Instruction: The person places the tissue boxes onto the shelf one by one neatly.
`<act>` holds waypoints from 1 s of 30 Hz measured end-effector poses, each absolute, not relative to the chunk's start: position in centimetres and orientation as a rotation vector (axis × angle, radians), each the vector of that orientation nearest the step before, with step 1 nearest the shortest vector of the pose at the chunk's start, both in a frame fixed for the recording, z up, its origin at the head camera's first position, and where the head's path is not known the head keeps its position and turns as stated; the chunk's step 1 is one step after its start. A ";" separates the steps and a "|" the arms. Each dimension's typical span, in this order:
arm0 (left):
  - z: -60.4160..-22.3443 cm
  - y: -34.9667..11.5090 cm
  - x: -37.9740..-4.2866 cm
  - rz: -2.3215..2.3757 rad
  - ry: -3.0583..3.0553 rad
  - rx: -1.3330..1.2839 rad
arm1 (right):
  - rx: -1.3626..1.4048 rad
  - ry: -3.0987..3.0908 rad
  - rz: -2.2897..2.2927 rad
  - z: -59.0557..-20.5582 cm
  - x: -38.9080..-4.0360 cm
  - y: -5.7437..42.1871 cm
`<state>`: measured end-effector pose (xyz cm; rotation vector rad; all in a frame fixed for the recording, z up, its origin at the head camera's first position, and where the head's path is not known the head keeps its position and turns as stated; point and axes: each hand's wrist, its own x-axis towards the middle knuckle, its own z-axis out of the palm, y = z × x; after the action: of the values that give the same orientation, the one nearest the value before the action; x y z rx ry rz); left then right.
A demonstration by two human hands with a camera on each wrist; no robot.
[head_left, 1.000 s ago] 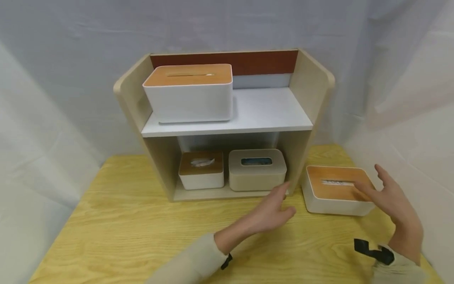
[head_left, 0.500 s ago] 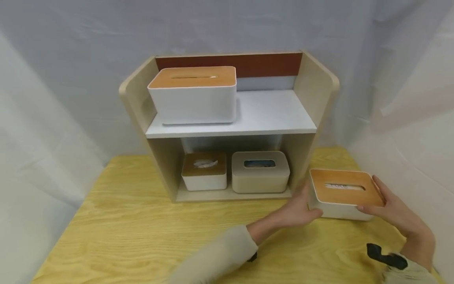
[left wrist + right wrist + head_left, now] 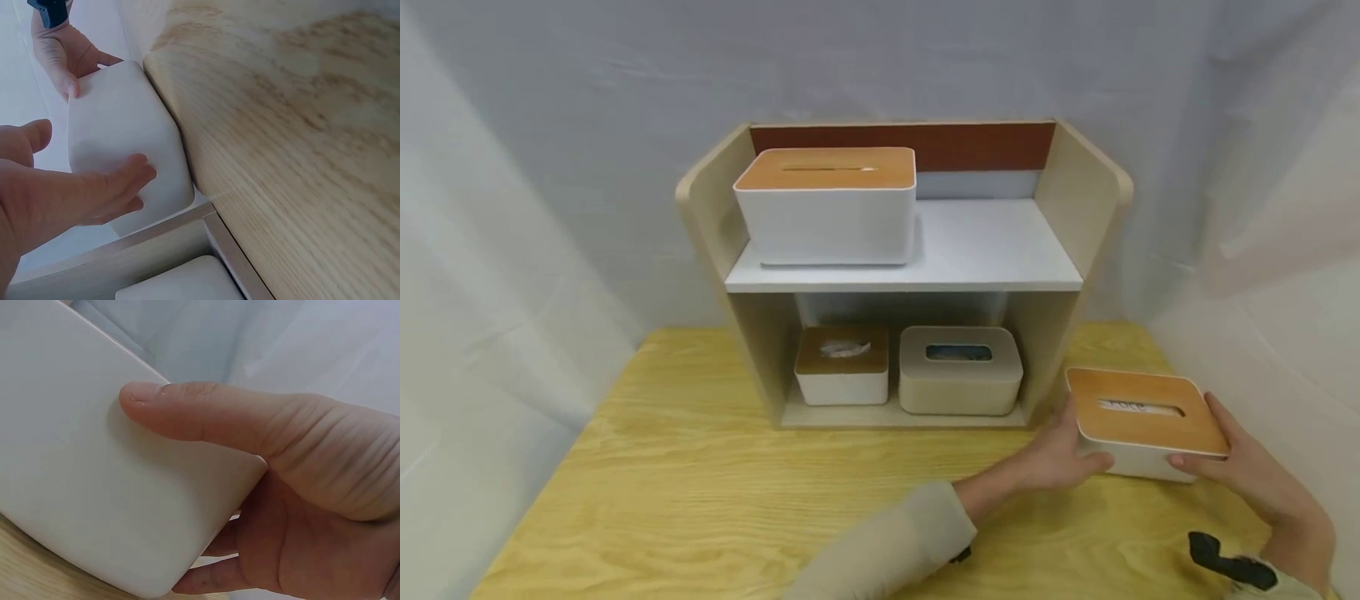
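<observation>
A white tissue box with a wood-look lid stands on the table right of the shelf; the print "Face" shows through its slot. My right hand grips its right end. In the right wrist view the thumb lies on the white front wall, with the fingers round the corner. At the box's left end is my left hand, its thumb by the front corner. Seen from the left wrist, its fingers lie fairly straight along the box wall. The far ends of the left fingers are hidden in the head view.
A two-tier shelf stands left of the box. On top sits a larger white tissue box; below are a small brown-lidded box and a beige one. White curtain hangs close on the right.
Both hands have moved from hovering near the white tissue box to its two ends. My right hand has taken hold. The whole head view has shifted slightly right and down.
</observation>
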<state>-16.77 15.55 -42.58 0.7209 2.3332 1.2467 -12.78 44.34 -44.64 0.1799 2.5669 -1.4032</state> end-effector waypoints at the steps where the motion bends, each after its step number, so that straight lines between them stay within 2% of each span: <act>1: -42.6 15.7 -16.7 1.248 2.341 0.712 | 0.183 2.566 -1.404 -44.6 -12.8 44.4; 19: -43.5 16.0 -17.7 1.316 2.316 0.655 | 0.192 2.578 -1.390 -46.0 -12.7 45.1; 30: -43.4 15.7 -17.7 1.249 2.332 0.661 | 0.231 2.613 -1.285 -45.0 -12.2 45.6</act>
<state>-17.69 15.69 -43.39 0.6614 2.3323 1.2487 -12.16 45.55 -44.99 0.2306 2.6134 -1.2855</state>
